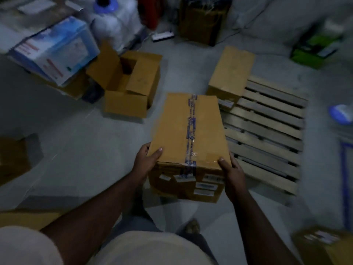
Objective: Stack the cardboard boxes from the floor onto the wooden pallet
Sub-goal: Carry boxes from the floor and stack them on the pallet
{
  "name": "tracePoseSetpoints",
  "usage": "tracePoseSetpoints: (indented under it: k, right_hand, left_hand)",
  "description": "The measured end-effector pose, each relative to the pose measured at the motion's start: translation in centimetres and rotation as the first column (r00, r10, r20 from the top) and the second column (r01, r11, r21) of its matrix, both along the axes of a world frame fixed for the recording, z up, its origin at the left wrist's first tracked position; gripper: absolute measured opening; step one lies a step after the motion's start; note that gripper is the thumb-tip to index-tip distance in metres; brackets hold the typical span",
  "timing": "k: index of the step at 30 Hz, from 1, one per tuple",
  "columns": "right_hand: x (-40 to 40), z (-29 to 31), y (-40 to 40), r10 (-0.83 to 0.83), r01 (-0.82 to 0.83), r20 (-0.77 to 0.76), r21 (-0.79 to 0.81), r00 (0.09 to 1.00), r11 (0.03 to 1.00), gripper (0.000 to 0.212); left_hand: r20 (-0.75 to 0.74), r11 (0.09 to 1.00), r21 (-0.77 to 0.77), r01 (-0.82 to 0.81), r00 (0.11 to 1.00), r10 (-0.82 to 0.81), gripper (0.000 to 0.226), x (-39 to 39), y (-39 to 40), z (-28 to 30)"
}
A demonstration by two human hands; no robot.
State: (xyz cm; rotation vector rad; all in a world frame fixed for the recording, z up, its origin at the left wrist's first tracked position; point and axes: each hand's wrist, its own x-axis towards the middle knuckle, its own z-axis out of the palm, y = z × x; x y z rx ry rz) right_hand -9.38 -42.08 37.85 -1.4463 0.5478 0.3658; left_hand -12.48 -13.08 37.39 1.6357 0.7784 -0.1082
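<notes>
head | grey floor point(80, 142) | wooden pallet point(267, 131) | scattered boxes

Matt cardboard box point(188, 129), rough wooden pallet point(267, 131).

This looks like a storeroom or small warehouse. A bare grey concrete floor point(80, 134) carries a slatted wooden pallet point(267, 134) at right, with a sealed box point(230, 71) on its far end. An open box point(131, 83) sits on the floor at far left, beside a blue-and-white printed carton point(53, 48). Plastic-wrapped goods point(116, 22) and a taped dark carton point(202, 20) stand along the far side.
</notes>
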Motion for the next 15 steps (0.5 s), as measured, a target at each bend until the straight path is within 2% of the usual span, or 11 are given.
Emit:
tracePoseSetpoints:
  k: [4, 9, 15]
  right_hand:
    - [-0.3, 1.2, -9.6, -0.105, 0.105, 0.024, 0.0, 0.994, 0.994, 0.057]
    - [1.6, 1.4, -18.8, -0.225, 0.224, 0.041, 0.02, 0.974, 0.974, 0.056]
    - [9.0, -0.6, -27.6, -0.225, 0.226, 0.04, -0.027, 0.974, 0.974, 0.058]
  left_hand:
    - [0.004, 0.994, -0.009, 0.113, 0.994, -0.113, 0.054, 2.0, -9.1, 1.2]
    - [0.077, 0.968, -0.095, 0.233, 0.971, -0.226, 0.055, 6.3, -18.7, 2.4]
    - [0.094, 0.858, -0.258, 0.445, 0.895, -0.436, 0.073, 15.1, -26.0, 0.4]
